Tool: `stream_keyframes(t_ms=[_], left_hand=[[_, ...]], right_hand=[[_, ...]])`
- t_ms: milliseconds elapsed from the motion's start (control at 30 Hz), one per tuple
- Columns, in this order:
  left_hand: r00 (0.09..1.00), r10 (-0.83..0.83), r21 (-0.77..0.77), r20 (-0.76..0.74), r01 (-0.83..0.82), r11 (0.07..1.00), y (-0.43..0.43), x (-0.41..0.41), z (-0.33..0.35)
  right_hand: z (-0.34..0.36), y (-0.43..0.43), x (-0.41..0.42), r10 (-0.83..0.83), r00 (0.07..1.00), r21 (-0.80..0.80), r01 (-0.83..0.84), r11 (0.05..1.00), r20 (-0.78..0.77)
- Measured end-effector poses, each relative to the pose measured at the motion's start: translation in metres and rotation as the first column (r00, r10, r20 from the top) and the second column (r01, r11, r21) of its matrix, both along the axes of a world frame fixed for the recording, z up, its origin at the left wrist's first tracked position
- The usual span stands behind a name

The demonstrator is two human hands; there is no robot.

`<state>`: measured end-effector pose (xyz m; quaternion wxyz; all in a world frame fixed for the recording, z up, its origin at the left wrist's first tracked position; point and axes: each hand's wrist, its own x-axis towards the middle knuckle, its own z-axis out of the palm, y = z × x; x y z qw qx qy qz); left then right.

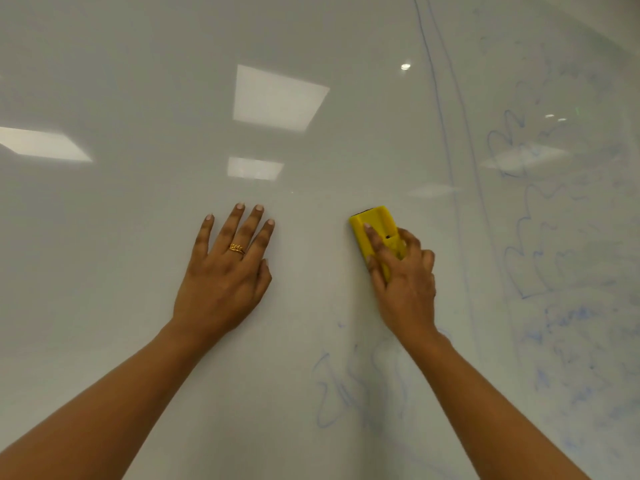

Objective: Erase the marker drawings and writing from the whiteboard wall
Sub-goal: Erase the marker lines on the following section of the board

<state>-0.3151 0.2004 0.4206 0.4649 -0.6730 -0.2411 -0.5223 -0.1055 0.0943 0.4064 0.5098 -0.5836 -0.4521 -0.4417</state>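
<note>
On the right side of the whiteboard wall (121, 81) there's a bunch of blue marker drawings (533, 237), basically loopy cloud-ish outlines stacked one above another, with a smudgy blue patch (568, 341) underneath. Two long blue lines (440, 109) run down the board just beside them, starting at the top edge. There's also a squiggly blue scribble (346, 389) low down near the middle, between the person's two forearms and closer to the right one.

The yellow eraser (375, 230) is pressed against the board a bit right of centre, above that scribble and near the long lines but not touching them. It's tilted, top end leaning left, and a sliver of dark pad shows at the top edge. The right hand (405, 285) has it in a firm grasp: index finger laid along the back, thumb on the left edge, the other fingers curled round the right side.

The left hand (225, 271) is planted flat on the board off to the eraser's left, well apart from it, with fingers straight and spread, holding nothing. It has a gold ring (237, 248) on the ring finger.

Above both hands the glossy surface shows bright rectangular reflections of ceiling lights (277, 95).
</note>
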Motion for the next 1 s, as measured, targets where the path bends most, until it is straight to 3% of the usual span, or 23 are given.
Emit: stream_keyframes(t_ms=[267, 467, 667, 767, 867, 1000], left_hand=[[1.000, -0.015, 0.003, 0.008, 0.015, 1.000, 0.001, 0.001, -0.001], [1.000, -0.011, 0.004, 0.012, 0.011, 1.000, 0.001, 0.003, -0.002], [1.000, -0.013, 0.008, 0.020, 0.012, 1.000, 0.002, 0.004, -0.002], [1.000, -0.011, 0.004, 0.023, 0.011, 1.000, 0.001, 0.004, -0.003], [1.000, -0.007, -0.001, 0.018, 0.007, 1.000, -0.001, 0.004, -0.003], [1.000, -0.020, -0.003, 0.011, 0.020, 1.000, -0.001, 0.002, -0.005]], right_hand=[[-0.004, -0.012, 0.065, 0.041, 0.883, 0.044, -0.023, 0.999, -0.467], [-0.029, -0.008, 0.057, 0.072, 0.834, 0.083, -0.031, 0.996, -0.547], [-0.047, 0.003, 0.006, 0.102, 0.922, 0.070, -0.081, 0.994, -0.374], [-0.056, 0.008, -0.027, 0.146, 0.976, 0.043, -0.141, 0.989, -0.160], [-0.069, 0.010, -0.052, 0.102, 0.993, -0.064, -0.098, 0.993, 0.065], [-0.077, 0.010, -0.047, 0.075, 0.972, -0.104, -0.052, 0.993, 0.223]])
